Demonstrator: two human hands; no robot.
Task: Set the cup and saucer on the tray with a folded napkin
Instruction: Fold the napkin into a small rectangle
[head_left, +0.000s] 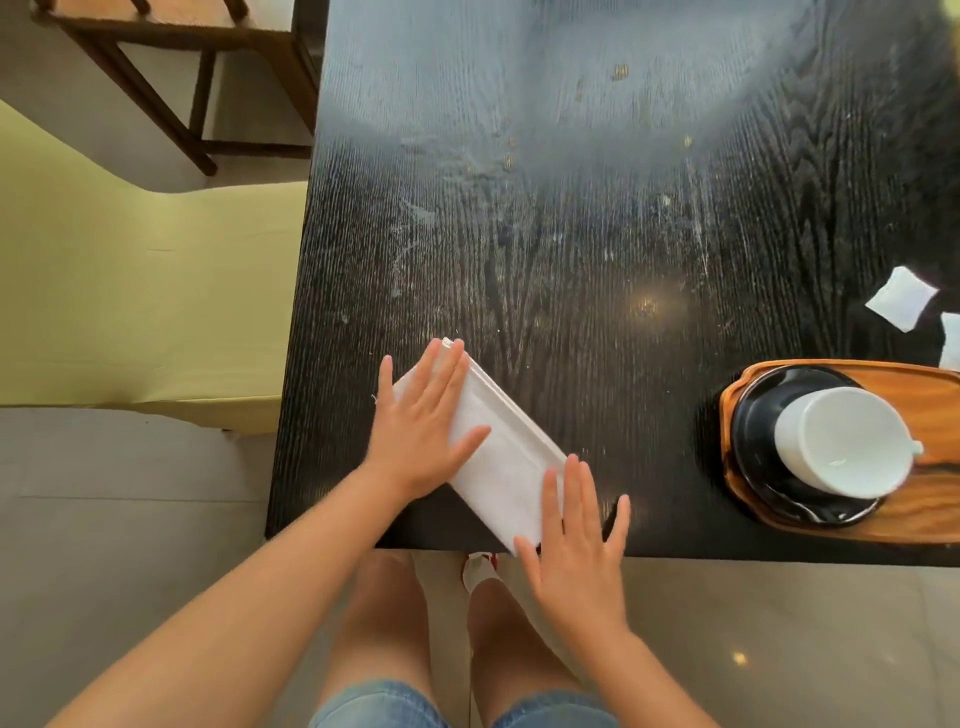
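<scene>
A white napkin (501, 457), folded into a long strip, lies at a slant near the front edge of the dark table (597, 234). My left hand (423, 421) presses flat on its upper left end with straight fingers. Flat and with spread fingers, my right hand (576, 535) covers the strip's lower right end at the table's edge. At the right, a white cup (841, 441) stands on a black saucer (753, 415), and both sit on the left end of a wooden tray (930, 525).
Two small white paper pieces (901, 299) lie on the table behind the tray. A pale yellow seat (130, 291) and a wooden chair frame (171, 67) stand left of the table. My bare legs show below the table's front edge.
</scene>
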